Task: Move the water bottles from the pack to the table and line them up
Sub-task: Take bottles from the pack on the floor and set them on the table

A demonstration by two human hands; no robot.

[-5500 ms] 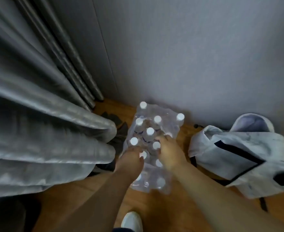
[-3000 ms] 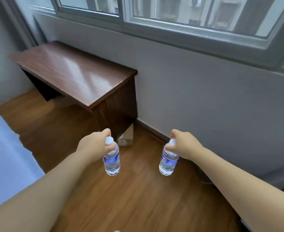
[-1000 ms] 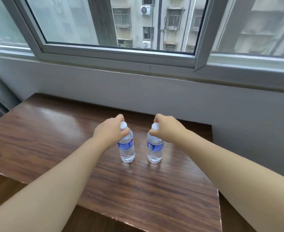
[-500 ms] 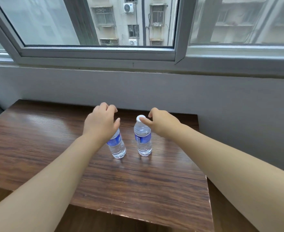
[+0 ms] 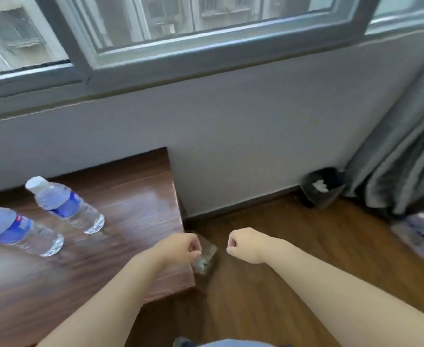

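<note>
Two clear plastic bottles (image 5: 67, 205) with white caps and blue labels are standing side by side on the glossy dark wood table (image 5: 135, 191); left hand (image 5: 180, 249) and right hand (image 5: 247, 245) are curling into loose, empty fists

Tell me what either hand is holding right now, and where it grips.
Nothing. The left hand and right hand are loosely curled and empty; both bottles stand on the table.
</note>
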